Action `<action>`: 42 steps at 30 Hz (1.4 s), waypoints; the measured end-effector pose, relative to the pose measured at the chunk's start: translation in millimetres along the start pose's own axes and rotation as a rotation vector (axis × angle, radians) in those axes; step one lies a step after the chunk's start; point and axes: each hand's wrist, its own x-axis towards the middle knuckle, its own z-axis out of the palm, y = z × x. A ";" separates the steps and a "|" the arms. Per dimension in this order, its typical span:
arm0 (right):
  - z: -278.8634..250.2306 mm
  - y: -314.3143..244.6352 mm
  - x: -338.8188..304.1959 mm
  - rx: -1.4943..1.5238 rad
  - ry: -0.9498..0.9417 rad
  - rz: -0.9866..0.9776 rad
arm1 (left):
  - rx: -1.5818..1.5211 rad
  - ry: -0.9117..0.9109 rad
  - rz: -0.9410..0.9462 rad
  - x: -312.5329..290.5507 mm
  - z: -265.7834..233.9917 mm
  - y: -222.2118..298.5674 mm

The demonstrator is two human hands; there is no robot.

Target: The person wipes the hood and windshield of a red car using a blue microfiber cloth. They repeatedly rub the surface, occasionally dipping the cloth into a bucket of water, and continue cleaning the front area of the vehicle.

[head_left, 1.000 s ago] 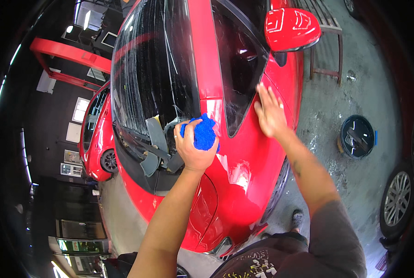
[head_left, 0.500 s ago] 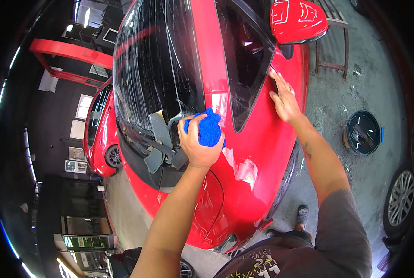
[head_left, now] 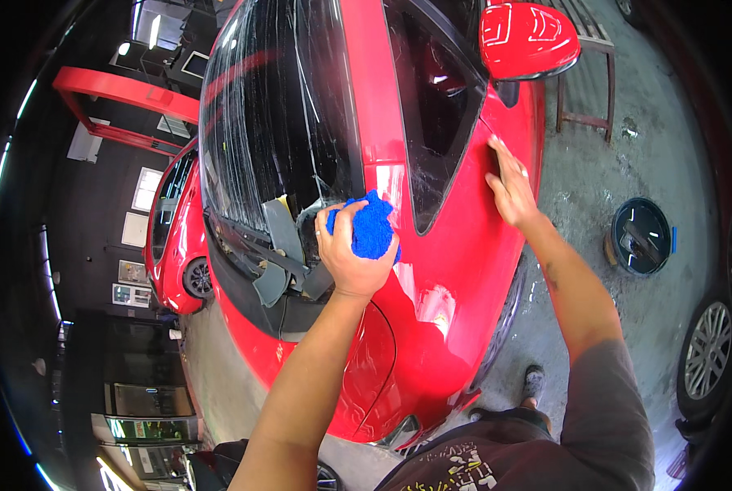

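In front of me is a red car, its windshield streaked with pale lines. A bunched blue microfiber cloth is gripped in my left hand, over the car near the lower corner of the windshield and the small dark side window. My right hand lies flat on the red fender below the side mirror, fingers stretched out toward the window's edge. Several grey pieces of trim or sheet rest at the base of the windshield beside my left hand.
A dark round bucket stands on the wet floor to the right. Beyond the mirror is a slatted metal bench. A loose-looking wheel shows at the right edge. Another red car and a red frame are on the left.
My right hand has slid slightly right and toward me over the red panel. My left hand and the blue cloth have stayed nearly in place.
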 end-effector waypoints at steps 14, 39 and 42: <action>18.2 -81.5 31.1 -0.064 0.080 0.291 | -0.004 0.018 0.031 -3.2 8.3 -12.7; 45.9 -123.0 -89.3 0.095 -0.019 0.218 | 0.031 0.006 0.001 -5.2 -2.0 -10.5; 59.3 -155.4 -145.0 0.025 -0.058 0.208 | 0.037 0.014 -0.010 -6.6 -8.0 -12.7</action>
